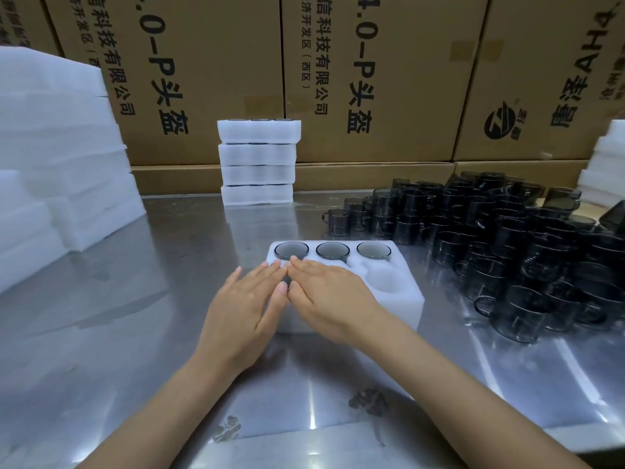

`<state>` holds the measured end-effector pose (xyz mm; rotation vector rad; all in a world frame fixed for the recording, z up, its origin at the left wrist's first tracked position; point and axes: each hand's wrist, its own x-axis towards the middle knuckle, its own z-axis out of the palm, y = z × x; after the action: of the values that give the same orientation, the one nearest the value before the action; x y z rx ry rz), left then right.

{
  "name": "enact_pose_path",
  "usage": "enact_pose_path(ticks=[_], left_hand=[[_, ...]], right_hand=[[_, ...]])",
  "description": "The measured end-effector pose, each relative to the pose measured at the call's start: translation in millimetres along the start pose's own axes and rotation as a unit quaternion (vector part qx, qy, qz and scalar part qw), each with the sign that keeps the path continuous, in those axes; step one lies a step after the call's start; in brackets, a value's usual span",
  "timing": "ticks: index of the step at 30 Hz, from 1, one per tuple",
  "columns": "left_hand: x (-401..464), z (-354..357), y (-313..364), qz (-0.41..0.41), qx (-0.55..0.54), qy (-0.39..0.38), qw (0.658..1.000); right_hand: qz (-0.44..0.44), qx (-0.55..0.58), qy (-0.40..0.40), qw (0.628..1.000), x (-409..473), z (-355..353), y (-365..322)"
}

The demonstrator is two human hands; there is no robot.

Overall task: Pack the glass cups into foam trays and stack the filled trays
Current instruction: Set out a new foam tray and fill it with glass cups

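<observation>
A white foam tray (402,299) lies on the steel table in front of me. Its far row holds three dark glass cups (333,249). The near right pocket (382,277) shows bare foam. My left hand (252,299) and my right hand (329,296) lie flat, fingers straight, over the tray's near left part and hide what is under them; a dark edge shows between the thumbs. A stack of several filled foam trays (257,162) stands at the back centre.
Many loose dark glass cups (500,245) crowd the table's right side. Piles of foam trays (57,157) rise at the left, with more foam (605,164) at the far right. Cardboard boxes (372,79) wall off the back. The steel table (118,316) is shiny.
</observation>
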<state>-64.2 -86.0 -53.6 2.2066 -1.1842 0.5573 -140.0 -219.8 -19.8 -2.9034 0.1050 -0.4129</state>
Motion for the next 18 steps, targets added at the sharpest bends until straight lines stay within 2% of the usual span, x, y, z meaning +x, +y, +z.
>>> enact_pose_path(ticks=[3,6,8,10,13,18], left_hand=[[-3,1,-2,0.014,0.005,0.006,1.000],[-1,0,-3,0.021,-0.005,0.026,0.999],[-1,-2,-3,0.039,-0.018,0.042,0.998],[0,-3,-3,0.068,-0.027,0.047,0.996],[2,-2,-4,0.080,-0.052,0.055,0.994],[2,-1,-6,0.063,-0.088,0.075,0.991]], right_hand=[[-0.003,0.018,0.043,0.999,-3,0,1],[0.017,0.074,0.169,0.983,-8,-3,3],[0.098,0.095,0.254,0.957,-14,-12,15],[0.214,0.092,0.295,0.927,-24,-23,34],[0.351,0.073,0.307,0.881,-44,-35,62],[0.465,0.057,0.244,0.849,-68,-44,85]])
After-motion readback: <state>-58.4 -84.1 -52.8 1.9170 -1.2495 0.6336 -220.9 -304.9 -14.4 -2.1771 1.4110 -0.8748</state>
